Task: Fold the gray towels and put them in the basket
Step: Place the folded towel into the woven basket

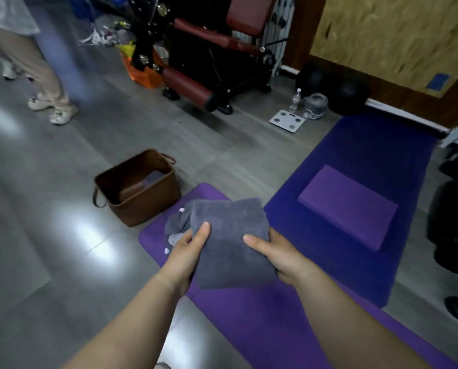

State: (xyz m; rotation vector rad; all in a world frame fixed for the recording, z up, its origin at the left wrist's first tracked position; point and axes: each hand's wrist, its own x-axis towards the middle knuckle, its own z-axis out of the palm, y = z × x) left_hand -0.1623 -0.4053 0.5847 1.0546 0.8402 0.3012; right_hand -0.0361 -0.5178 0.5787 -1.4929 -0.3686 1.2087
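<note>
Left hand [189, 251]: grips folded gray towel [230, 241] (thumb on top).
Right hand [278, 258]: grips its other side.
Basket [145, 206]: brown, just beyond, left.

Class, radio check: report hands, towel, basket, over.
Left hand and right hand grip folded gray towel. Basket on floor, ahead-left. Crumpled towel lies on purple mat between.

Gray floor [36, 209] with bright glare patches at left. Purple mat [249, 310] in the foreground, just beside a dark blue mat [355, 166] carrying a purple foam block [347, 206]. Past the blue mat's far end, white bathroom scale [287, 120], with clear water bottle [295, 101] upright just behind. Black ball [351, 98] against the wall, below a chipboard panel [395, 35]. Black exercise machine [209, 57] with dark red pads, orange bag [145, 73] at its left. Far left, blurred legs [49, 75] in beige trousers.
</note>
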